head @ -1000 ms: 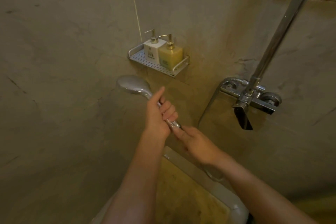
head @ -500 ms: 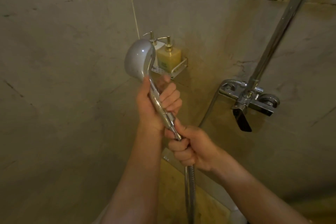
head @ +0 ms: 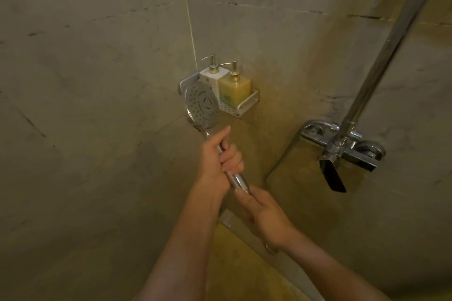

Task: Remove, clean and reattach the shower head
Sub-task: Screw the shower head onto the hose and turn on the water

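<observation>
The chrome shower head [head: 202,104] is held up in the shower corner, its round nozzle face turned toward me. My left hand [head: 219,159] is wrapped around its handle. My right hand [head: 263,215] closes around the bottom end of the handle, where the hose joins; the hose itself is hidden inside and behind that hand. A thin length of hose [head: 281,161] curves up to the mixer tap [head: 342,146] on the right wall.
A metal corner shelf [head: 244,105] behind the shower head holds a white pump bottle [head: 212,78] and a yellow pump bottle [head: 235,88]. A chrome riser pipe [head: 381,56] rises from the tap, whose black lever [head: 333,176] hangs down. Tiled walls stand close on both sides.
The shower head has been turned, so its nozzle face now points at me instead of its chrome back, and it sits a little lower. Both hands keep their grip.
</observation>
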A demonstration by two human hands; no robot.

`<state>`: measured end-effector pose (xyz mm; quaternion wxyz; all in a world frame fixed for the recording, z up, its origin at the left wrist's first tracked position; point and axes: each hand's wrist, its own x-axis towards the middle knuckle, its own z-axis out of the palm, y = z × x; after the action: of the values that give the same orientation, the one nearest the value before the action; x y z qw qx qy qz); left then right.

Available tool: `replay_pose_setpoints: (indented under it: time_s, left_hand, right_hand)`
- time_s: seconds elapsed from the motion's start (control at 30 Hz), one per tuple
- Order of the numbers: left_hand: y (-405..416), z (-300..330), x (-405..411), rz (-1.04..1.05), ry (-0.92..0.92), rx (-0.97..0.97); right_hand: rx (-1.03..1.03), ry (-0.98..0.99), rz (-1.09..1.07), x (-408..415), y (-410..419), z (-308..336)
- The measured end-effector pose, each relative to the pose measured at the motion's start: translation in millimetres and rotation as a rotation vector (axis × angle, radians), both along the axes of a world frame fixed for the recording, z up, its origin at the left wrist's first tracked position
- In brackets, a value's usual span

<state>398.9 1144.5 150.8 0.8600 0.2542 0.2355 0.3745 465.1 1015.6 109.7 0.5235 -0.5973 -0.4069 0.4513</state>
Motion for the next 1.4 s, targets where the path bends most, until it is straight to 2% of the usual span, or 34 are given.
replay_pose_setpoints:
  time_s: [0.1, 0.17, 0.2, 0.3, 0.4, 0.63, 0.7, 0.77, 0.9, 1.03, 1.17, 1.27, 1.4]
  left_hand:
    - [2, -11, -2, -0.073, -0.114, -0.014]
    - [0, -21, -1, -0.02, -0.021, -0.058]
    - [-2, -27, 0, 0.027, 0.067, -0.081]
    - [-10, -52, 3, 0.203, 0.347, -0.084]
    - [-10, -81, 2, 0.376, 0.566, 0.038]
    - [-3, -108, -9, 0.465, 0.828, 0.191]
    - [2, -112, -11, 0.492, 0.876, 0.185]
    - [7, -116, -14, 0.489, 0.895, 0.175]
    - [27, -122, -25, 0.444, 0.949, 0.184]
    - [48, -118, -43, 0.47, 1.055, 0.216]
    - [68, -117, -59, 0.487, 1.222, 0.237]
    - [78, -114, -66, 0.477, 1.385, 0.288]
    - [79, -108, -74, 0.509, 1.457, 0.314]
  right_hand:
    - [-0.041, 0.177, 0.021, -3, 1, -7]
    - [-0.086, 0.242, 0.035, -3, 1, -19]
    - [-0.114, 0.19, 0.05, 1, 0, -27]
    - [-0.152, -0.2, 0.14, 14, -8, -47]
    - [-0.134, -0.475, 0.052, 48, -21, -63]
    - [-0.03, -0.861, -0.526, 147, -46, -22]
    - [-0.04, -1.032, -0.582, 164, -44, -13]
    - [-0.114, -1.137, -0.534, 175, -40, -10]
    - [-0.249, -1.045, -0.409, 187, -30, -12]
    - [-0.229, -0.818, -0.347, 193, -21, -23]
    - [-0.164, -0.594, -0.391, 189, -14, -40]
    - [-0.13, -0.564, -0.421, 186, -11, -43]
    - [-0.137, -0.601, -0.445, 183, -9, -44]
